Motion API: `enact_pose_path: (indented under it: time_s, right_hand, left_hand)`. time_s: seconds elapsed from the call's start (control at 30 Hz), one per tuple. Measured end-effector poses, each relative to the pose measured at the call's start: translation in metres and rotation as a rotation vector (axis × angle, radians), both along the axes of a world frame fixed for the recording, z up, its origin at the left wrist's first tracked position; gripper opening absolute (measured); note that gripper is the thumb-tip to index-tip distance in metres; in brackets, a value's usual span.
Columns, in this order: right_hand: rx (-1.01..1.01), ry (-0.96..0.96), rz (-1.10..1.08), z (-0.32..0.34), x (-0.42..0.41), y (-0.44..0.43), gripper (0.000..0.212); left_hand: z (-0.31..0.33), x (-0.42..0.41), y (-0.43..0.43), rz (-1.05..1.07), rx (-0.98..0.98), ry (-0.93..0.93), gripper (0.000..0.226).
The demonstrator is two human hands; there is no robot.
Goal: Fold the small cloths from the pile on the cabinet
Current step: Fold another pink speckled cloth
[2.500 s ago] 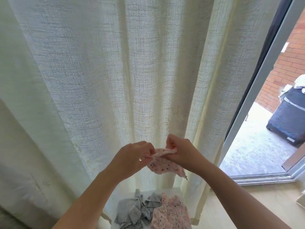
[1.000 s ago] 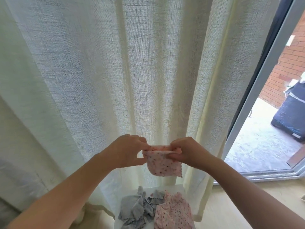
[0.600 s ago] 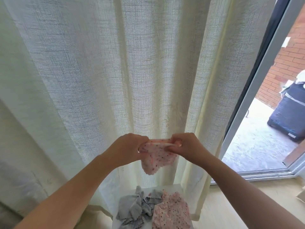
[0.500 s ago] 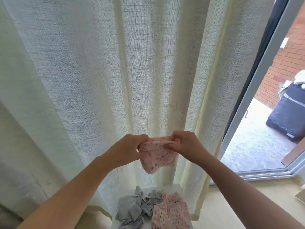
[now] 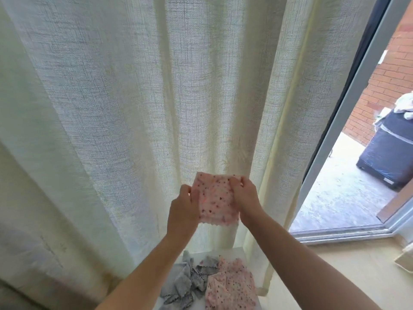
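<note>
Pink spotted cloth (image 5: 215, 199) is hanging in the air in front of the curtain (image 5: 156, 97), above the cabinet (image 5: 232, 252) and not touching it. Left hand (image 5: 182, 211) is gripping the cloth's left edge, fingers curled behind and thumb in front. Right hand (image 5: 245, 198) is pinching the upper right corner, fingers curled round the right edge. Cloth is showing as a rough rectangle with a scalloped lower edge, a slightly fuzzy surface, and small dark and red dots on pale pink. Single layer or doubled: cannot tell.

Handling judgement: very light, thin, limp. It is lying flat only because both sides are being held taut. Probably not slippery, not fragile. Best hold: corners or side edges, pinched, so the edges are lining up for a fold. A grab at mid-cloth would be bunching it.

Pile below: crumpled grey cloths (image 5: 185, 280) are lying on the left, with pink spotted cloths (image 5: 230, 287) touching them on the right. All are rumpled and unfolded. Curtain is a coarse open weave, cream, hanging in deep vertical folds with light coming through.
</note>
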State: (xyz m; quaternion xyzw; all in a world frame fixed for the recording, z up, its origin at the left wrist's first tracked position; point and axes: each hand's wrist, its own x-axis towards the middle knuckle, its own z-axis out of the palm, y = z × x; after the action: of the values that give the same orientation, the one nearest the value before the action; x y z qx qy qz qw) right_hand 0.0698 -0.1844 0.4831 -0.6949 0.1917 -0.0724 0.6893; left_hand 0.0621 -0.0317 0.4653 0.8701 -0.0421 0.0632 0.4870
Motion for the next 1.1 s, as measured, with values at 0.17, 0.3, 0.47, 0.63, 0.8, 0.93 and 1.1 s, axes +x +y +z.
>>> enact_pose_path:
  time_s: [0.17,0.3,0.47,0.63,0.8,0.93,1.1]
  right_hand:
    - [-0.423,-0.257,-0.066,-0.011,-0.005,0.013,0.015]
    - [-0.455,-0.267,0.096,-0.015,-0.006,0.016,0.015]
    - [-0.423,-0.249,0.092,-0.021,-0.008,0.021,0.018]
    - [-0.182,-0.087,0.262,-0.028,-0.018,0.012,0.007]
    - [-0.077,-0.071,0.224,-0.037,-0.034,-0.012,0.018]
    - [-0.024,-0.089,0.218,-0.04,-0.046,-0.043,0.013]
    - [0.005,-0.061,0.175,-0.039,-0.07,-0.111,0.012]
  left_hand:
    - [-0.02,0.004,0.009,-0.003,-0.124,0.105,0.042]
    - [-0.006,0.018,0.021,-0.076,-0.646,0.435,0.031]
    - [-0.004,0.018,0.02,0.113,-0.535,0.203,0.038]
    - [-0.011,0.014,0.011,0.128,-0.32,0.056,0.044]
    - [-0.016,0.007,-0.007,0.066,-0.183,-0.06,0.042]
    - [-0.012,-0.004,-0.041,0.051,-0.199,-0.041,0.043]
    - [-0.005,-0.023,-0.103,-0.109,-0.279,0.316,0.026]
